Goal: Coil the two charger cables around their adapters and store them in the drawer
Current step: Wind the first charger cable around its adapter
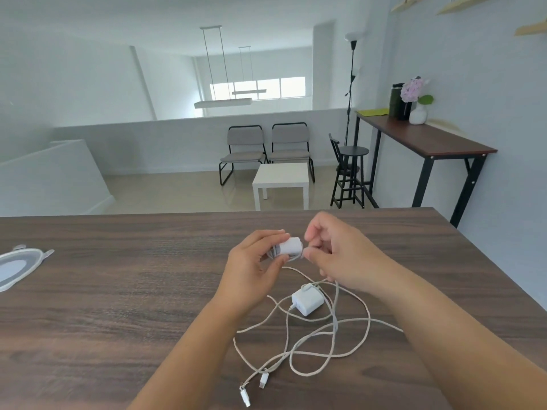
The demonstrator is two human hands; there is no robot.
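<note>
My left hand (254,261) grips a white adapter (288,247) above the dark wooden table (118,306); a few turns of cable show around its left end. My right hand (334,253) is just right of it, thumb and forefinger pinching the white cable at the adapter's end. A second white adapter (306,301) lies on the table below the hands, prongs up. Loose white cable (325,344) sprawls in tangled loops around it, and two connector ends (254,386) lie near the front edge. No drawer is visible.
A clear lid-like plastic object (17,267) lies at the table's left edge. Beyond the table are two chairs (266,149), a small white table (281,179), a black stool (350,173) and a tall side table (426,140) with a vase.
</note>
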